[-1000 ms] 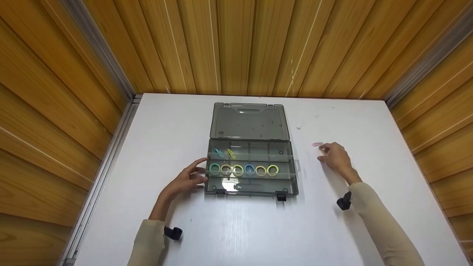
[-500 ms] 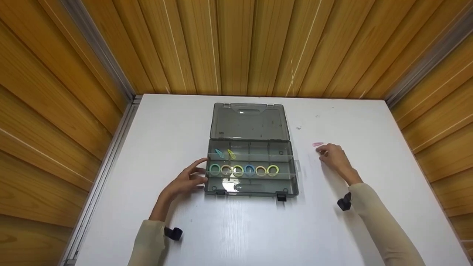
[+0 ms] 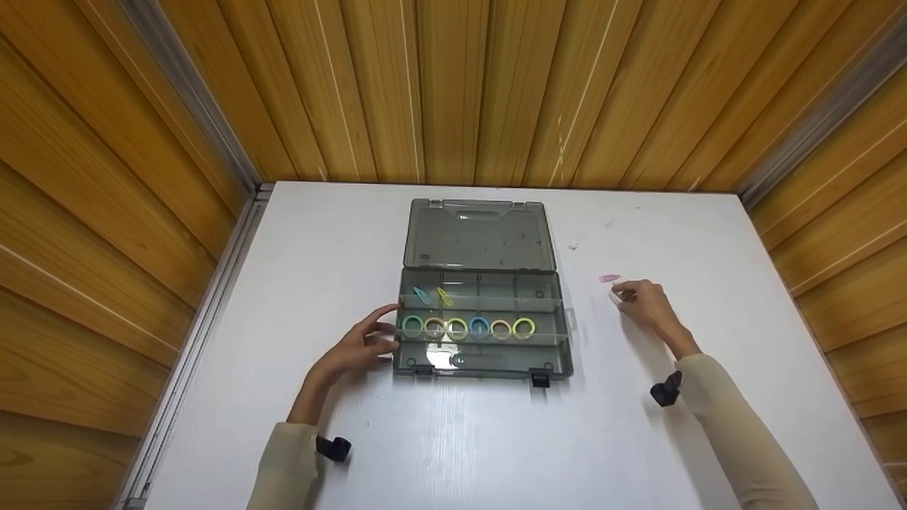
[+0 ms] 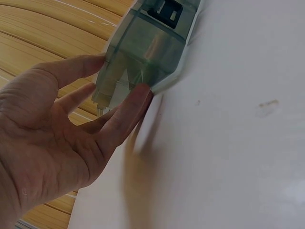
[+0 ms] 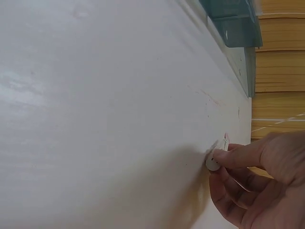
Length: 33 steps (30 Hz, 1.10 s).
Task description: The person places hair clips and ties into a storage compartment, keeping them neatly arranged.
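My right hand (image 3: 646,300) pinches a small white snap hair clip (image 5: 215,156) between thumb and fingers, just over the table. A pink hair clip (image 3: 609,278) lies on the table beyond those fingers. At the left side of a grey see-through organizer box (image 3: 489,360), my left hand (image 3: 352,346) touches the wall with spread fingertips (image 4: 142,93). Inside the box's back row are a blue hair clip (image 3: 417,291) and a yellow hair clip (image 3: 441,291). Several coloured rings, among them a blue ring (image 3: 471,326), line the middle row.
The box's lid (image 3: 478,234) lies folded back toward the wooden wall (image 3: 453,92). A black latch (image 3: 540,380) sticks out at the front. The white table (image 3: 453,446) extends around the box.
My right hand has drawn slightly toward me, and the white clip now shows between its fingers. The pink clip stays on the table. My left hand keeps its place at the box.
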### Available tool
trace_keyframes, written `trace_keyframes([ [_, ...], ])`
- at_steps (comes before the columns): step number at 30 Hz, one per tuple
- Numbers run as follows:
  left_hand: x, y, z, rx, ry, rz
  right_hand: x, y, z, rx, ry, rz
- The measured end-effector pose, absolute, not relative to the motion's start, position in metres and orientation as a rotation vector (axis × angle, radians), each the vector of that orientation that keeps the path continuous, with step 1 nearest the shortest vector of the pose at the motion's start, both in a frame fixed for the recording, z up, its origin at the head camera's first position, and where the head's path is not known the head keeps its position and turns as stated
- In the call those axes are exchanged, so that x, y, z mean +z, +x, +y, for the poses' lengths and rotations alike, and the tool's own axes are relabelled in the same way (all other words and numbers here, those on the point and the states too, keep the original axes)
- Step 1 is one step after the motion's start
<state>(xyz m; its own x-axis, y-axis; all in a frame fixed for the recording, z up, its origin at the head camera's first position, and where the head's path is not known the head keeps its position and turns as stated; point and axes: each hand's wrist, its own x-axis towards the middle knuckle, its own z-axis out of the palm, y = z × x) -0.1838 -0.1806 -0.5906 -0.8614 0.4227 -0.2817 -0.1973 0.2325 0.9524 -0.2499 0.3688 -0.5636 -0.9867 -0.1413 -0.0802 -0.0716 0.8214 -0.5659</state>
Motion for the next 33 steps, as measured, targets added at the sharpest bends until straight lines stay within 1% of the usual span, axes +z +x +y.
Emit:
trace_keyframes([
  [5, -0.591, -0.184, -0.180, 1.680, 0.204, 2.019, -0.559, -0.250, 0.367, -0.981, -0.168, 2.843],
  [9, -0.592, -0.184, -0.180, 1.679, 0.209, 2.021, -0.555, -0.253, 0.361, -1.020, -0.221, 2.877],
  [13, -0.591, -0.184, -0.181, 1.682, 0.210, 2.021, -0.549, -0.255, 0.350, -1.058, -0.262, 2.893],
  [28, -0.591, -0.183, -0.181, 1.709, 0.230, 1.994, -0.529, -0.258, 0.305, -1.239, -0.233, 2.727],
  [33, -0.590, -0.183, -0.180, 1.698, 0.222, 2.009, -0.527, -0.261, 0.291, -1.234, -0.290, 2.738],
])
